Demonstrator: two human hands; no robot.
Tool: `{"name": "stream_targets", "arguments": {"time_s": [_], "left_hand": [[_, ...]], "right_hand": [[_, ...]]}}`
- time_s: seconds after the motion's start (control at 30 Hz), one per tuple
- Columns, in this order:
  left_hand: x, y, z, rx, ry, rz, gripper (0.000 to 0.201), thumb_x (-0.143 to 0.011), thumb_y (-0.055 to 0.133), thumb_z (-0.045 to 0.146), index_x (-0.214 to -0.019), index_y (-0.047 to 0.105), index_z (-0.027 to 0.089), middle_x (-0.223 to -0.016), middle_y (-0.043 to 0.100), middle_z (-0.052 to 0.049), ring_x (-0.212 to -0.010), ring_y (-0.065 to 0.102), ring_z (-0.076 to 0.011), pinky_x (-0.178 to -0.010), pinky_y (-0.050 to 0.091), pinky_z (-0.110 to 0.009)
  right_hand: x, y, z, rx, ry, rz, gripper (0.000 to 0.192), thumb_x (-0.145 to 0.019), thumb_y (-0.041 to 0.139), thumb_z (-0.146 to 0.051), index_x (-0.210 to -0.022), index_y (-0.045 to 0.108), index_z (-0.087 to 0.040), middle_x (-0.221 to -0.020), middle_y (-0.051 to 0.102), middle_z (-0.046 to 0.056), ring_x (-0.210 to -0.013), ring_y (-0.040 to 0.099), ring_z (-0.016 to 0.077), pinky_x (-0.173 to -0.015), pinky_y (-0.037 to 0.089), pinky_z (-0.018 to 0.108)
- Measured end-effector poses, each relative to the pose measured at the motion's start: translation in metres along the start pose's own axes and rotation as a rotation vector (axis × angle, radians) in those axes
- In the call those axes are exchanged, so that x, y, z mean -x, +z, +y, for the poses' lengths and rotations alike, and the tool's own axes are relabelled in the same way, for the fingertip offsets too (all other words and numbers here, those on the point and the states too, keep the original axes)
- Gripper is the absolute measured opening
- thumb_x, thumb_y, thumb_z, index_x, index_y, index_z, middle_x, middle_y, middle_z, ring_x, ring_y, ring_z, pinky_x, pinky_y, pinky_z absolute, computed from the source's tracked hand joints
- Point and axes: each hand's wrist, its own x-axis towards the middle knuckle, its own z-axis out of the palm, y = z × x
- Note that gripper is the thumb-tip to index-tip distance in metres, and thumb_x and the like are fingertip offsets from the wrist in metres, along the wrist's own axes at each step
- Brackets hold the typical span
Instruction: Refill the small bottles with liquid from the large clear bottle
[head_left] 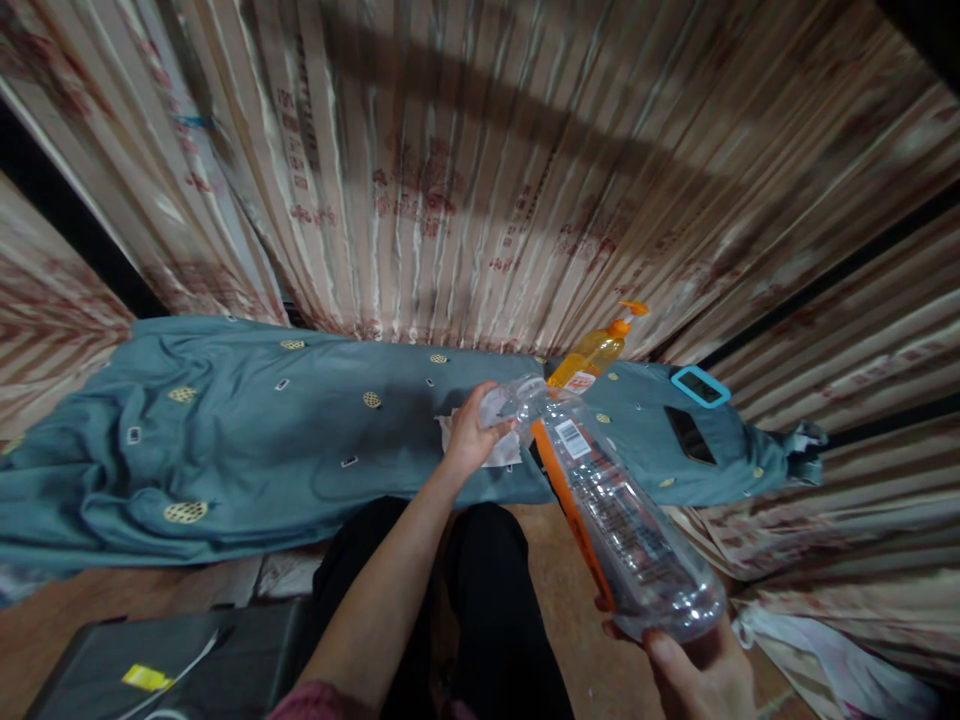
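We hold a big clear bottle [637,510] slantwise between both hands, over the cloth's near edge.
Our left hand [474,435] has its fingers curled around a small clear plastic piece [516,399] at the bottle's neck; we cannot tell whether it is a funnel or another bottle. Our right hand [694,668] grasps the bottle's base between thumb and fingers, its orange label [574,515] and barcode showing. Beneath the left hand, white paper [501,455] lies on the green cloth [262,430]. Just beyond the neck is an orange pump bottle [596,352]; to its right lie a dark phone [690,435] and a blue-rimmed gadget [701,386]. Behind everything hangs a striped curtain [435,200], and a dark case [195,640] sits at our lower left.
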Motion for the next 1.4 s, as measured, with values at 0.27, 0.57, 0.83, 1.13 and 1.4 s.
{"name": "stream_targets", "arguments": {"time_s": [0.27, 0.57, 0.83, 1.13, 1.4], "left_hand": [[0.000, 0.000, 0.001, 0.003, 0.009, 0.002, 0.055, -0.063, 0.074, 0.013, -0.116, 0.060, 0.020, -0.115, 0.069, -0.007, -0.109, 0.064, -0.0252, -0.100, 0.048, -0.038], [0.000, -0.001, 0.003, -0.010, -0.002, 0.003, 0.055, -0.063, 0.074, 0.011, -0.116, 0.060, 0.019, -0.117, 0.069, -0.007, -0.110, 0.065, -0.0258, -0.100, 0.048, -0.038], [0.000, -0.001, 0.001, 0.000, -0.006, 0.005, 0.055, -0.063, 0.073, 0.012, -0.116, 0.060, 0.021, -0.116, 0.069, -0.006, -0.108, 0.065, -0.0253, -0.099, 0.049, -0.038], [0.000, -0.001, 0.001, 0.012, 0.003, 0.004, 0.055, -0.063, 0.075, 0.013, -0.115, 0.060, 0.020, -0.118, 0.069, -0.006, -0.110, 0.065, -0.0251, -0.100, 0.048, -0.038], [0.000, -0.001, 0.001, 0.018, -0.001, 0.005, 0.055, -0.062, 0.074, 0.012, -0.115, 0.060, 0.020, -0.115, 0.070, -0.006, -0.107, 0.066, -0.0242, -0.099, 0.050, -0.037]], "right_hand": [[-0.006, -0.007, 0.007, 0.020, 0.000, 0.006, 0.060, -0.050, 0.085, -0.035, -0.102, 0.059, -0.021, -0.077, 0.075, -0.001, -0.063, 0.070, 0.0206, -0.060, 0.058, 0.029], [-0.008, -0.009, 0.008, 0.069, -0.009, -0.002, 0.055, -0.054, 0.082, -0.033, -0.101, 0.059, -0.019, -0.081, 0.075, 0.003, -0.070, 0.071, 0.0240, -0.064, 0.056, 0.032], [-0.002, -0.002, 0.001, 0.020, -0.019, -0.003, 0.059, -0.051, 0.085, -0.041, -0.099, 0.058, -0.020, -0.075, 0.074, 0.000, -0.062, 0.069, 0.0194, -0.060, 0.056, 0.028], [-0.004, -0.005, 0.005, 0.026, -0.021, -0.011, 0.054, -0.055, 0.084, -0.040, -0.098, 0.058, -0.021, -0.073, 0.074, 0.000, -0.059, 0.069, 0.0202, -0.059, 0.057, 0.030], [-0.005, -0.007, 0.005, 0.049, -0.046, -0.003, 0.055, -0.052, 0.085, -0.038, -0.098, 0.062, -0.020, -0.078, 0.075, 0.002, -0.066, 0.070, 0.0216, -0.063, 0.058, 0.031]]}}
